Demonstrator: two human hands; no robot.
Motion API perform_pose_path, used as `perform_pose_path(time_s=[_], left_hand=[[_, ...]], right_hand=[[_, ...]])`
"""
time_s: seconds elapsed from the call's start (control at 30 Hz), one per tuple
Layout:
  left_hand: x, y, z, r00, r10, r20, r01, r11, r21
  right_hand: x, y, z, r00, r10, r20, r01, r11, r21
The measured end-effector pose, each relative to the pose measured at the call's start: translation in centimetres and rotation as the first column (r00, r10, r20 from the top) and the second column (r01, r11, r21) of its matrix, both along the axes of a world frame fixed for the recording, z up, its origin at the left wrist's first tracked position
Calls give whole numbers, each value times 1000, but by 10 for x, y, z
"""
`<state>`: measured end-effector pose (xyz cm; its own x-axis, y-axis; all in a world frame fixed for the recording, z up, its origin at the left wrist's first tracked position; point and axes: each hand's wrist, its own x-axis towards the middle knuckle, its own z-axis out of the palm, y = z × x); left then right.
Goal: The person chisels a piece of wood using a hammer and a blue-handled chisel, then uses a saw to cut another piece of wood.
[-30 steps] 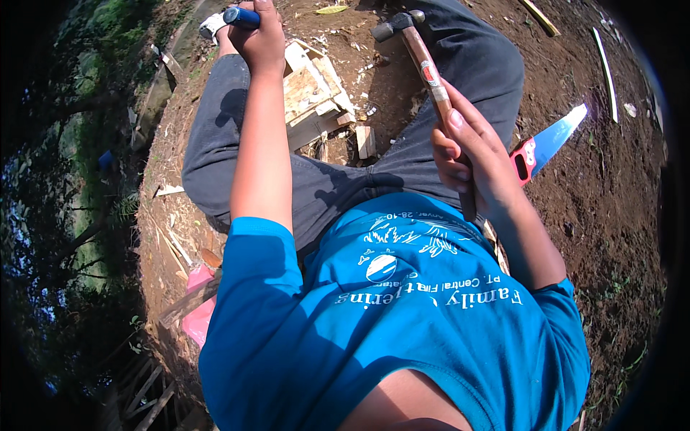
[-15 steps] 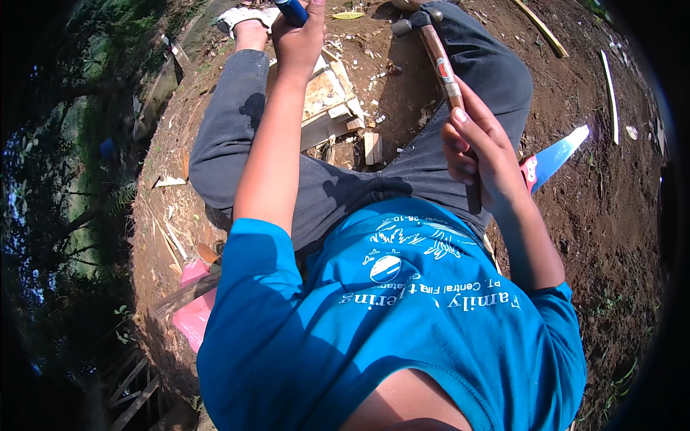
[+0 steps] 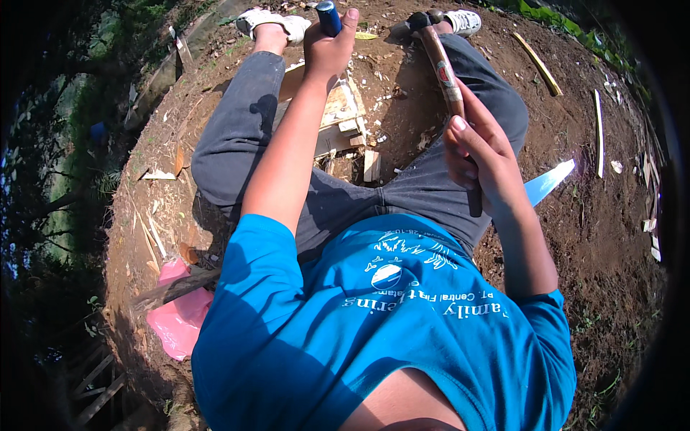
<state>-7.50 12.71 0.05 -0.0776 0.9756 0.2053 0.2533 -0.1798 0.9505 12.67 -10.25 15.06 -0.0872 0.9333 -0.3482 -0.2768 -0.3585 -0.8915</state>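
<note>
Head view: right hand (image 3: 483, 149) around dark-headed hammer (image 3: 443, 70), left hand (image 3: 328, 53) around blue handle (image 3: 328, 19)

An outdoor spot for simple woodworking, bare brown soil (image 3: 611, 237) in strong sunlight, green plants (image 3: 559, 19) at the edge, 2 long wood strips (image 3: 599, 133) on the ground, scattered wood offcuts (image 3: 371, 166), a saw blade (image 3: 549, 183), a hammer (image 3: 441, 66).

The right forearm (image 3: 528, 244) conceals the near end of the saw blade (image 3: 550, 181). The left forearm (image 3: 284, 169) obscures part of the wooden assembly (image 3: 348, 105); the left fingers (image 3: 349, 24) hide the lower part of the blue handle (image 3: 328, 18).
</note>
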Motion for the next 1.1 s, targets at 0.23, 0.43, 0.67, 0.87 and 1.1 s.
perform_pose_path(time_s=[0.23,0.43,0.67,0.87,1.1], left_hand=[[5,-5,11,998,12,65,-13,1000,20],[-1,-5,7,970,-172,173,161,984,77],[-2,-2,4,952,-184,244,177,983,49],[-2,-1,1,951,-176,255,156,983,98],[-1,-5,5,974,-147,174,131,986,98]], right_hand=[[-6,13,17,995,22,96,-29,997,76],[5,48,45,960,-51,275,-49,937,345],[0,65,61,939,-64,338,-89,904,419],[-8,69,63,923,-69,379,-94,913,396],[-17,92,53,880,-89,466,-198,824,531]])
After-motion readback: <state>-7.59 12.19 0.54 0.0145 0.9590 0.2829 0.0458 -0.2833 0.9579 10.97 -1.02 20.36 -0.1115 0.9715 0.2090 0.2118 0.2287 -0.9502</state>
